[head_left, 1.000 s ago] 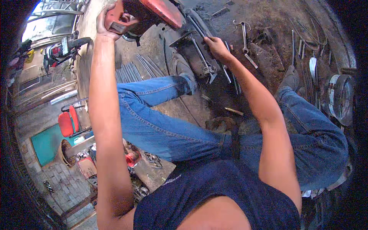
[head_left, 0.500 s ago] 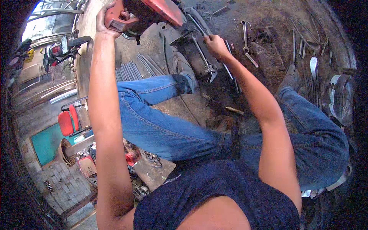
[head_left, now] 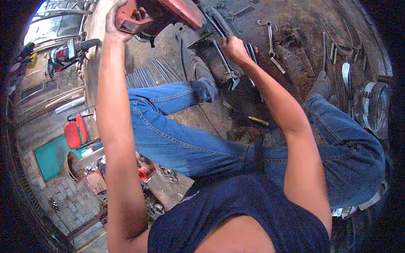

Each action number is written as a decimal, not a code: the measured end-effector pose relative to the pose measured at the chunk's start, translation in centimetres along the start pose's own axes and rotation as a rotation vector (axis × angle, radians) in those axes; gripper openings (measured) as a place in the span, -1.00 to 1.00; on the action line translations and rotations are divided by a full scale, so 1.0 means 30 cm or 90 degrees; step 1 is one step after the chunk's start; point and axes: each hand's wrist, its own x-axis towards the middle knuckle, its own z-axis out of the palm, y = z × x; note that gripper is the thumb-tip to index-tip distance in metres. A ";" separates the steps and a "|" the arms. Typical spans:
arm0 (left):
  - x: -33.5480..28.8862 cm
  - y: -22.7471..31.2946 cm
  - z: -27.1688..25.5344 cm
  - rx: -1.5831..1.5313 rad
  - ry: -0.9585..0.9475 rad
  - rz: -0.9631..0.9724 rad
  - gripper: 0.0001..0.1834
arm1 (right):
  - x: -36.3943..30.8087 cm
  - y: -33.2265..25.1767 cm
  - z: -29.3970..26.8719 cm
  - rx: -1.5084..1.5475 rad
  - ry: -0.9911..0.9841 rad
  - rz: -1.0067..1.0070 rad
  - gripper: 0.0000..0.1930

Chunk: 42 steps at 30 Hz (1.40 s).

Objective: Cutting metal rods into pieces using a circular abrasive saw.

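My left hand (head_left: 114, 21) is closed around the red handle (head_left: 129, 20) of a cut-off saw, whose red guard (head_left: 182, 12) runs off the upper edge of the picture. Fingers poke through the handle's opening. Farther right, my right hand (head_left: 234, 48) is closed on a long metal bar (head_left: 218, 30) beside the saw's base; its fingers hide part of the bar. Just below that hand lies the saw's clamp screw (head_left: 227, 69), with a metal fitting at its near end. The saw's blade is hard to make out.
Several cut metal rods (head_left: 145, 78) lie left of my foot. On the dirty floor are a combination wrench (head_left: 270, 40), a marker-like stick (head_left: 258, 121) and loose rods (head_left: 324, 50). A coil of strip (head_left: 368, 105) stands at the right, a red chair (head_left: 72, 135) at the left.
My right hand has shifted slightly left and away from me along the bar. The left hand and saw handle have moved only a little, with the fingers showing more in the handle's opening.
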 end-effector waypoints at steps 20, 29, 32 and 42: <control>0.014 0.026 -0.003 -0.119 0.080 -0.102 -0.72 | -0.065 0.002 -0.009 -0.113 -0.016 -0.113 -0.75; 0.026 0.031 -0.040 -0.119 0.007 -0.118 -0.70 | -0.051 0.037 -0.007 -0.099 -0.026 -0.161 -0.84; 0.024 0.027 -0.036 -0.093 0.053 -0.075 -0.70 | -0.054 0.035 -0.003 -0.113 -0.019 -0.153 -0.83; 0.021 0.030 -0.019 -0.066 0.039 -0.061 -0.70 | -0.064 0.015 -0.028 -0.132 -0.037 -0.146 -0.82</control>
